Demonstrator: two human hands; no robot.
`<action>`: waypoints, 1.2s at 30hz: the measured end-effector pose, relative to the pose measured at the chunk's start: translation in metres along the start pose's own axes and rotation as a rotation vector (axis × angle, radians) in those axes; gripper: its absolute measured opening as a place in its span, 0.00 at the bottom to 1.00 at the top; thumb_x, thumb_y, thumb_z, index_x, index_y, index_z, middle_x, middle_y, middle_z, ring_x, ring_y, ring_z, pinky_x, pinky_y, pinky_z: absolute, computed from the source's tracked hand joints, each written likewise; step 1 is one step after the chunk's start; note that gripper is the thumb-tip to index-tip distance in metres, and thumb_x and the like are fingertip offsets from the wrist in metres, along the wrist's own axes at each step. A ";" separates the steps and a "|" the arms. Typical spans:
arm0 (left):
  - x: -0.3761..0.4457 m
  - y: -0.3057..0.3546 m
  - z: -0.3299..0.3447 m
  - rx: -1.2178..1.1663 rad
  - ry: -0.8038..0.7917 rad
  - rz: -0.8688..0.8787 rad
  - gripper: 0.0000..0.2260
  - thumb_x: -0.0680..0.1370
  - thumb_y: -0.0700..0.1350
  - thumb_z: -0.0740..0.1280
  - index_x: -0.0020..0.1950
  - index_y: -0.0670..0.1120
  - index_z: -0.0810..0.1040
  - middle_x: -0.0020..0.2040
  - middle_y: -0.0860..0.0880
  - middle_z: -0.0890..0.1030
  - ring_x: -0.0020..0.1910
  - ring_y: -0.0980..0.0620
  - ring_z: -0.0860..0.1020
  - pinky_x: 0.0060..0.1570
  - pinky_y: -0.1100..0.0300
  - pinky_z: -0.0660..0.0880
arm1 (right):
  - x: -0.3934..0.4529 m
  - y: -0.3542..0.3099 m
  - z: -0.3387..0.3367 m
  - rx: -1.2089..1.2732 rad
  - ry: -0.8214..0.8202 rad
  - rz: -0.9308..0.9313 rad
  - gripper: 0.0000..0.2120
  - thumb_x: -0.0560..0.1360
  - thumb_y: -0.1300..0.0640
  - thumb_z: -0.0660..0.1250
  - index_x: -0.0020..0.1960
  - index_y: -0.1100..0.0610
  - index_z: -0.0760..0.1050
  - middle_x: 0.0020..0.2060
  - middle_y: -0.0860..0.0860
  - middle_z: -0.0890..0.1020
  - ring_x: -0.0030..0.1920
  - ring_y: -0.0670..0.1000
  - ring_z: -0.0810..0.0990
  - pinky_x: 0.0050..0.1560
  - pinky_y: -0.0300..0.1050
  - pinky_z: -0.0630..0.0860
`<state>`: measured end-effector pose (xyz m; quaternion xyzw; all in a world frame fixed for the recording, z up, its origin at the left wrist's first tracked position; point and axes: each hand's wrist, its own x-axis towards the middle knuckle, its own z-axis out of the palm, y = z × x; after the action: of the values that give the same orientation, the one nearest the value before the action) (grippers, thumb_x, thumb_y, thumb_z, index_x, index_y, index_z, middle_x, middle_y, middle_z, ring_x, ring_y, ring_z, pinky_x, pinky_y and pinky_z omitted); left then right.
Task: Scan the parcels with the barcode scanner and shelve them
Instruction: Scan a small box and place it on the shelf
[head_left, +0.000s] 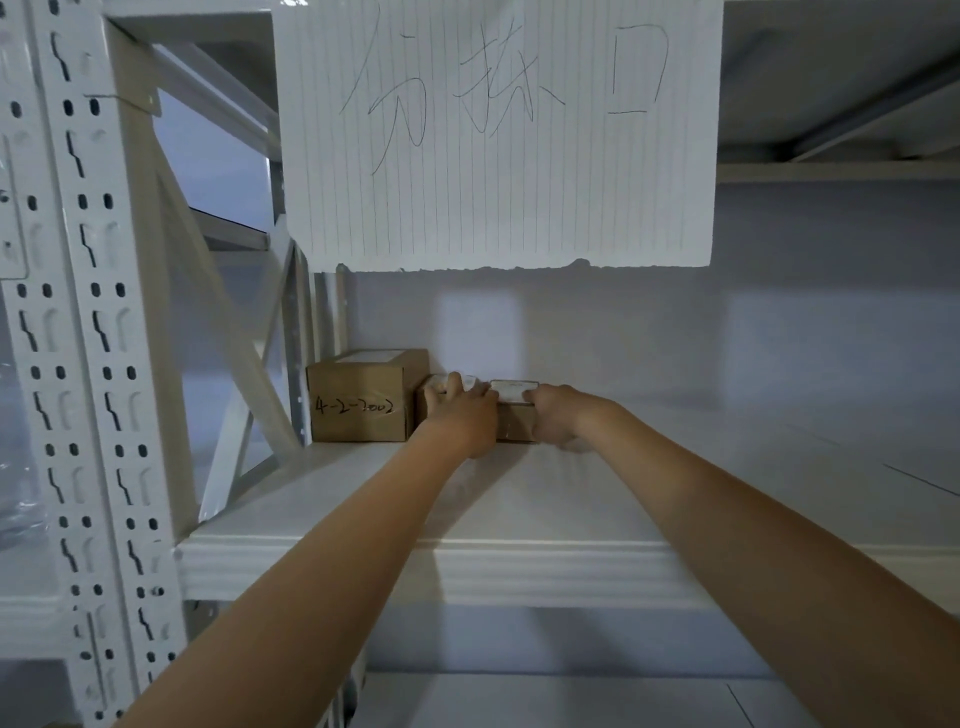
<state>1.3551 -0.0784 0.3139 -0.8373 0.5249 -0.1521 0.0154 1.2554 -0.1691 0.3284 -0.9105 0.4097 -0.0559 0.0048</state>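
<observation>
Both our arms reach deep onto the shelf (519, 499). Left hand (462, 415) and right hand (558, 415) grip a small box (517, 421) from either side, just right of the bigger box (358, 400) marked 4-2-7002.

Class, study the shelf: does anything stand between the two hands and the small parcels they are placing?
Nothing visible does. The left hand and right hand already touch the small parcels on the white shelf. A larger box sits to their left.
</observation>
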 end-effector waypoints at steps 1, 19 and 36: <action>0.004 -0.001 -0.001 0.031 0.005 -0.006 0.25 0.76 0.35 0.57 0.74 0.45 0.62 0.75 0.47 0.60 0.72 0.38 0.53 0.66 0.36 0.57 | 0.004 0.000 0.000 -0.008 0.006 -0.014 0.25 0.79 0.55 0.62 0.73 0.59 0.64 0.64 0.58 0.75 0.62 0.57 0.76 0.55 0.44 0.74; 0.038 -0.015 0.013 -0.071 -0.019 0.004 0.27 0.77 0.36 0.56 0.76 0.49 0.58 0.74 0.45 0.66 0.75 0.39 0.52 0.68 0.34 0.52 | 0.048 -0.001 0.017 0.144 0.007 0.001 0.35 0.79 0.57 0.62 0.81 0.51 0.47 0.70 0.59 0.66 0.65 0.61 0.73 0.56 0.46 0.73; -0.095 0.167 -0.061 -0.775 0.327 0.408 0.13 0.80 0.45 0.59 0.59 0.51 0.80 0.55 0.50 0.83 0.55 0.47 0.78 0.56 0.51 0.75 | -0.205 0.123 -0.015 0.339 0.497 0.103 0.17 0.79 0.59 0.62 0.66 0.54 0.75 0.56 0.54 0.82 0.55 0.56 0.81 0.58 0.50 0.77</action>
<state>1.1543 -0.0612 0.3189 -0.6260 0.6924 -0.0687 -0.3521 1.0278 -0.0973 0.3164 -0.8331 0.4289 -0.3442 0.0592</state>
